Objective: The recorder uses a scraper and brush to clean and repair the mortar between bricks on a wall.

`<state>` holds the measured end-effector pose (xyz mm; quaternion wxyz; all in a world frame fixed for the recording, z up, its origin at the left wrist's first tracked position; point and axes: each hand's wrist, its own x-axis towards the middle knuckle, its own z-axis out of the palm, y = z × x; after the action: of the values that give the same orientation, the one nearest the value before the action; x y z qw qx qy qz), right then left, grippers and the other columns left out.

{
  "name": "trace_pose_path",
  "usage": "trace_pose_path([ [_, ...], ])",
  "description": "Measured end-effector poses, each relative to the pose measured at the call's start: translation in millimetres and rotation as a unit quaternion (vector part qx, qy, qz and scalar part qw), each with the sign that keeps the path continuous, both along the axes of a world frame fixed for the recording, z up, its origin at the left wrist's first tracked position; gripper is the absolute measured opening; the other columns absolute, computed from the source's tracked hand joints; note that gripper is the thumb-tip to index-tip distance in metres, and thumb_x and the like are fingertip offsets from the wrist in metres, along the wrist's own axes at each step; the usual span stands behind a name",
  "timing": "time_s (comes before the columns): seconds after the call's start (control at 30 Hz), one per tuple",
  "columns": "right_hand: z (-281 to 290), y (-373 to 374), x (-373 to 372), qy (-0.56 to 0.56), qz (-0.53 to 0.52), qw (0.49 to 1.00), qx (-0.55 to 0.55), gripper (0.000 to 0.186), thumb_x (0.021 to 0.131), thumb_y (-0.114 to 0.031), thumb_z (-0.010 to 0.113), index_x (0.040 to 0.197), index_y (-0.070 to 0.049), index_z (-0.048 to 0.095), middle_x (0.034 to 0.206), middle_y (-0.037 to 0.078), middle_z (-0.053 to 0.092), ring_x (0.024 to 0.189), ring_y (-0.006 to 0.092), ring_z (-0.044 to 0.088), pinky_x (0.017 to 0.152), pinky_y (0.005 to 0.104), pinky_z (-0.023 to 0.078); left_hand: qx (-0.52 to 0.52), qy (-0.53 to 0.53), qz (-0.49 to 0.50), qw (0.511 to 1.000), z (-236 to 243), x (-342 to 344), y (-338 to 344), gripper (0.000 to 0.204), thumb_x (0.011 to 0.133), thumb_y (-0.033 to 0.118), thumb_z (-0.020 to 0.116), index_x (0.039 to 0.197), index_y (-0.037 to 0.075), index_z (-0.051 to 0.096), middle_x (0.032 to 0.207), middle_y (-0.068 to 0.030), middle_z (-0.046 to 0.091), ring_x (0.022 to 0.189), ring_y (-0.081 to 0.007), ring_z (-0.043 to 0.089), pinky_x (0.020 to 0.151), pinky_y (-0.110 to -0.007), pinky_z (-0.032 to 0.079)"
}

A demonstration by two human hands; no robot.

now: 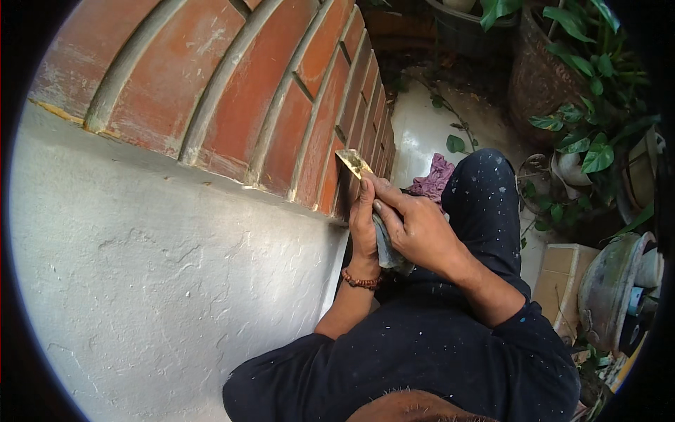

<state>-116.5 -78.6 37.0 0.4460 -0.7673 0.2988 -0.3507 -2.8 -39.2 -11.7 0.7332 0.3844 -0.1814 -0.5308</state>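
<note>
My left hand [363,228] and my right hand [422,228] are close together, both gripping a scraper with a small flat, stained blade [351,161]. A grey-blue cloth or rag [387,246] is bunched in my hands, hanging below the blade; which fingers hold it is partly hidden. The blade is beside the orange-red brick facing [246,119] with pale recessed joints; whether it touches cannot be told. Below the bricks is a rough white plastered wall [155,260].
A crumpled purple cloth [432,176] lies beside my bent, paint-spattered knee [481,197]. Potted plants [541,91] crowd the right and back over a pale floor [418,116]. A cardboard box [562,281] and a large weathered round object [608,295] are at the right.
</note>
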Motion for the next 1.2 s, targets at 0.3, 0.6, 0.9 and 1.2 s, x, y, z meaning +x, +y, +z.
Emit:
trace_pose_path([
  [0.3,6.8,-10.9,-1.8,0.051,0.016,0.998,0.034,0.041,0.099,-0.017,0.055,0.139,-0.011,0.058,0.118,0.027,0.066,0.099,0.0457,0.066,0.087,0.0517,0.054,-0.001,-0.006,-0.015,1.0,-5.4,3.5,-3.4,0.035,0.108,0.044,0.048,0.095,0.012,0.052,0.086,0.0015,0.048,0.08,-0.0107,0.049,0.073,-0.027,0.042],
  [0.6,4.3,-6.4,-2.3,0.056,-0.004,0.998,0.008,0.042,0.099,-0.016,0.055,0.14,-0.011,0.057,0.109,0.027,0.068,0.093,0.0457,0.066,0.081,0.0522,0.055,0.001,0.003,-0.033,0.999,-12.1,10.8,-13.2,0.039,0.108,0.048,0.048,0.092,0.012,0.049,0.086,0.0002,0.045,0.08,-0.0121,0.046,0.074,-0.029,0.04],
  [0.9,19.4,-8.5,-3.9,0.083,0.011,0.996,0.037,0.041,0.099,-0.013,0.057,0.14,-0.009,0.058,0.101,0.028,0.067,0.091,0.0453,0.066,0.079,0.0512,0.054,0.007,0.045,-0.007,0.999,2.9,-4.0,-12.1,0.043,0.106,0.051,0.05,0.09,0.011,0.048,0.081,0.0011,0.044,0.077,-0.0117,0.046,0.073,-0.027,0.04],
  [1.2,15.7,-4.6,-6.2,0.109,0.007,0.994,-0.01,0.044,0.101,-0.018,0.051,0.145,-0.014,0.052,0.108,0.028,0.068,0.086,0.045,0.068,0.074,0.0541,0.056,-0.033,0.07,-0.022,0.997,-7.9,-2.1,-9.1,0.047,0.103,0.056,0.054,0.098,0.009,0.053,0.084,-0.0006,0.051,0.078,-0.0128,0.05,0.075,-0.027,0.044],
])
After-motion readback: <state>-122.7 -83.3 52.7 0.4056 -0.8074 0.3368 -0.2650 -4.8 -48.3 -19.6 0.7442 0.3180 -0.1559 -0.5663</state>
